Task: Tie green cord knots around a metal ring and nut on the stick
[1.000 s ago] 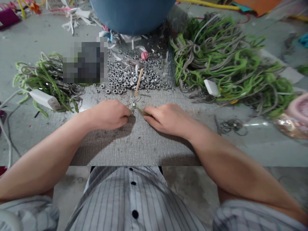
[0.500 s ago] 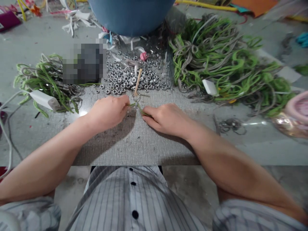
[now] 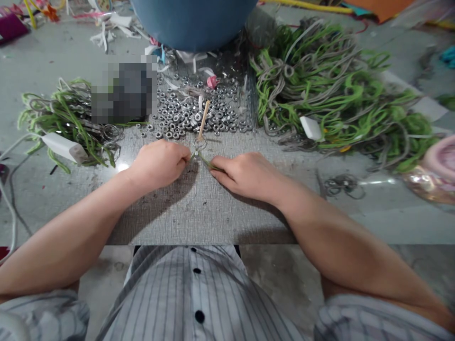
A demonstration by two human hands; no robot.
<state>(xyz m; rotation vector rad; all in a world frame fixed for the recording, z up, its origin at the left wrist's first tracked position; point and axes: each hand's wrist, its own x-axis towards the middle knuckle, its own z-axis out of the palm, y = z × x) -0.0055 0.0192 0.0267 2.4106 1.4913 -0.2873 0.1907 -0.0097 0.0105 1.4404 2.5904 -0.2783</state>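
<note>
The left hand [image 3: 159,163], at the centre of the frame, is curled into a loose fist, with its fingertips pinched on one end of a thin green cord [image 3: 205,162]. The right hand [image 3: 249,175], just beside it, pinches the other end low against the grey textured surface [image 3: 199,218]. The cord spans the short gap between the two hands. Just above them, a wooden stick [image 3: 204,119] shows against a heap of steel nuts [image 3: 177,113]. A large tangle of green and grey cords [image 3: 337,85] fills the upper right. A smaller tangle [image 3: 64,113] sits at the left, and a blue tub [image 3: 195,21] is at top centre.
</note>
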